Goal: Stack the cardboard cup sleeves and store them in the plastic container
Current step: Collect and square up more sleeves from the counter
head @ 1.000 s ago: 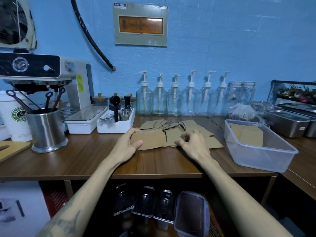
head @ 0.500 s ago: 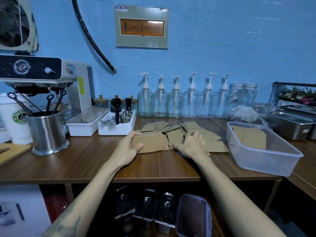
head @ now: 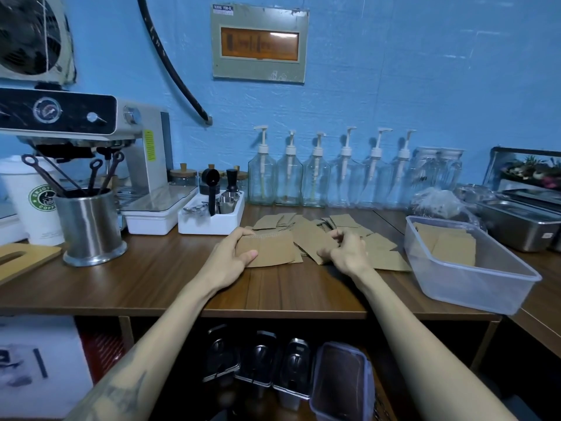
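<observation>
Fingers of your left hand (head: 232,256) grip the sleeve stack (head: 268,249), long axis left-right. Your right hand (head: 346,250) pinches a loose sleeve (head: 312,246) just right of it. Container (head: 473,287) lies farther right, nearer that hand.

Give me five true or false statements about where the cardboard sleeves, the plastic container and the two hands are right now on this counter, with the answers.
1. The clear plastic container already holds some flat brown cardboard sleeves. True.
2. The left hand grips a stack of brown cardboard sleeves on the wooden counter. True.
3. The right hand is inside the container. False: it is at the loose sleeves scattered on the counter, left of the container.
4. The container has its lid on. False: it is open on top.
5. A row of clear glass pump bottles stands behind the sleeves. True.
</observation>
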### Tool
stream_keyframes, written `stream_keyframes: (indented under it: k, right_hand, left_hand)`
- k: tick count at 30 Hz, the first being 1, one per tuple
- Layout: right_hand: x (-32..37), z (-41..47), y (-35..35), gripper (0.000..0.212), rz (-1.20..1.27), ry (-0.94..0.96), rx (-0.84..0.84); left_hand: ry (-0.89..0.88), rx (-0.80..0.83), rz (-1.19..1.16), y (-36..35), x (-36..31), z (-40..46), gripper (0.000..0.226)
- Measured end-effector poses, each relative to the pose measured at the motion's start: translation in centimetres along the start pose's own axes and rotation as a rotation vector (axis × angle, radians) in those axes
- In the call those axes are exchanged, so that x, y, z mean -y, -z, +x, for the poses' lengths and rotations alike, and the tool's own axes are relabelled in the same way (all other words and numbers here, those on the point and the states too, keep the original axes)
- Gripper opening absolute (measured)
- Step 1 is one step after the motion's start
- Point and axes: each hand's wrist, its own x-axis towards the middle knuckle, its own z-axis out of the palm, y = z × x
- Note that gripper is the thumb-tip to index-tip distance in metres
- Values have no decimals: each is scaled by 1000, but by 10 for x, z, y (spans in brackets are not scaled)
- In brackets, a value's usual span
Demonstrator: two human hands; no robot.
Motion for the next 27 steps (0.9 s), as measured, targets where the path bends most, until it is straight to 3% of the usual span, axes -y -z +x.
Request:
stream_keyframes:
  k: [2, 8, 12, 21, 27]
  right_hand:
    - [0, -6, 3, 34, 184, 41, -29]
    - [-8, -15, 17, 24, 365, 133, -230]
    - [-11, -22, 20, 33, 483, 201, -147]
    - [-9, -33, 15, 42, 229, 367, 173]
    - [17, -34, 11, 28, -35, 467, 171]
  left_hand:
    - [0, 7, 5, 0, -1, 0, 29]
    - [-5, 3, 10, -1, -3, 0, 28]
    - [3, -6, 19, -1, -4, -1, 27]
    - [31, 21, -15, 0, -2, 0, 28]
    - [32, 23, -1, 0, -3, -2, 29]
